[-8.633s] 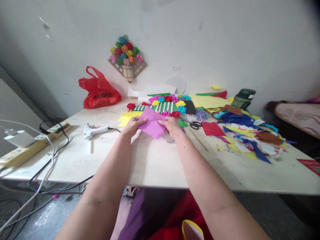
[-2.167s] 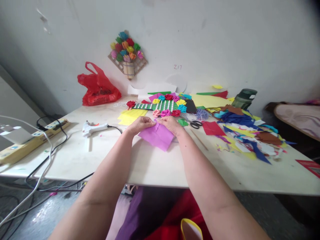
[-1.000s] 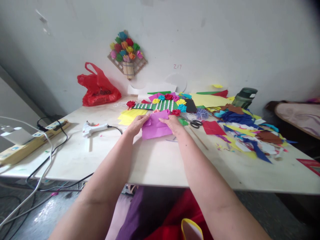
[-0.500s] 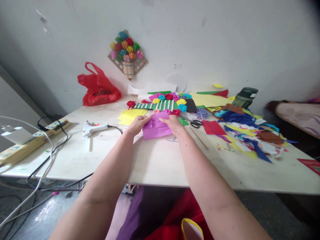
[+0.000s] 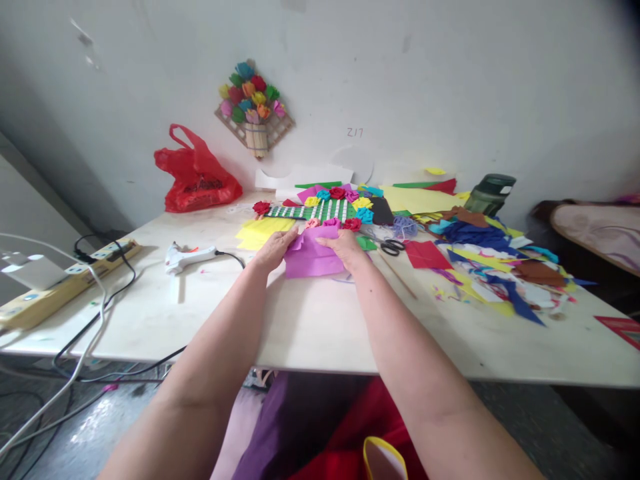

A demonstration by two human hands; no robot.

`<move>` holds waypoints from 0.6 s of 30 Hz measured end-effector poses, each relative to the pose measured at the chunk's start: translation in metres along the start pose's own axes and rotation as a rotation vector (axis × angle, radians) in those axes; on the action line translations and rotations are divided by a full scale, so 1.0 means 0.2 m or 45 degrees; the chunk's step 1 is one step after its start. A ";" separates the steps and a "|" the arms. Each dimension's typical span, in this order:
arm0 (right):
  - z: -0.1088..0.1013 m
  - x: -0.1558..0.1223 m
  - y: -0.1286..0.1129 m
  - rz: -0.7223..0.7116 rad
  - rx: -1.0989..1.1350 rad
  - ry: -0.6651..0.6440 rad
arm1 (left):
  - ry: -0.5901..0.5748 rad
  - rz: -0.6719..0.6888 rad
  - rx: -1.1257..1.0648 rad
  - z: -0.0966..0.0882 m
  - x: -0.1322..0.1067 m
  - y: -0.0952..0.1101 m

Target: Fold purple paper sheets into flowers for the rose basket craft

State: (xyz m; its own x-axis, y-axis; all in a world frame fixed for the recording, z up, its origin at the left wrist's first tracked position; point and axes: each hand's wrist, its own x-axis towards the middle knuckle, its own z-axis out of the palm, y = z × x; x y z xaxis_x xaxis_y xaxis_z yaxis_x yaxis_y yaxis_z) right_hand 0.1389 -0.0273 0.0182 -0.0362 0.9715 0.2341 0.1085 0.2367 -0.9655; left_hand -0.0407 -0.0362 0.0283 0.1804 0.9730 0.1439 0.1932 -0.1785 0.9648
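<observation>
A folded sheet of purple paper lies on the white table in front of me. My left hand grips its left edge with the fingers closed on it. My right hand pinches the top right edge of the same sheet. Just behind the sheet sits a green and white woven paper piece ringed with small coloured paper roses.
A white glue gun lies to the left, its cord running toward me. Black scissors, a red paper square and heaped paper scraps lie to the right. A red plastic bag and a power strip sit at the left.
Over the last second the purple sheet has been pressed lower and flatter onto the table. Both hands stay on its upper edge and have barely shifted.
</observation>
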 end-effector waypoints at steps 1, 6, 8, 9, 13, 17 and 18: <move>0.00 0.00 0.00 0.017 0.038 -0.011 | -0.013 -0.028 -0.030 0.00 0.00 0.00; 0.01 -0.01 -0.01 0.046 0.080 -0.016 | -0.054 0.010 -0.029 0.02 0.02 -0.03; 0.01 0.00 -0.02 0.029 -0.012 0.027 | -0.045 0.031 0.002 0.02 0.02 -0.03; 0.01 0.00 -0.02 0.002 -0.072 0.056 | -0.045 0.033 0.010 0.02 0.02 -0.03; -0.01 0.01 -0.03 -0.252 -0.284 0.073 | -0.079 0.023 0.035 0.00 0.02 -0.03; -0.03 0.01 -0.06 -0.466 -0.503 0.000 | -0.116 0.071 0.095 -0.01 0.01 -0.03; -0.04 0.01 -0.07 -0.498 -0.572 0.005 | -0.124 0.079 0.108 -0.01 0.01 -0.02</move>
State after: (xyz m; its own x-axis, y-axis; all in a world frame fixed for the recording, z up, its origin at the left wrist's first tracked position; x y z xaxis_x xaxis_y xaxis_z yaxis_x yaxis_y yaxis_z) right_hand 0.1444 -0.0291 0.0332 -0.1546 0.8112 0.5640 0.4973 0.5571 -0.6651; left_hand -0.0424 -0.0335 0.0245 0.2866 0.9416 0.1770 0.2587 -0.2539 0.9320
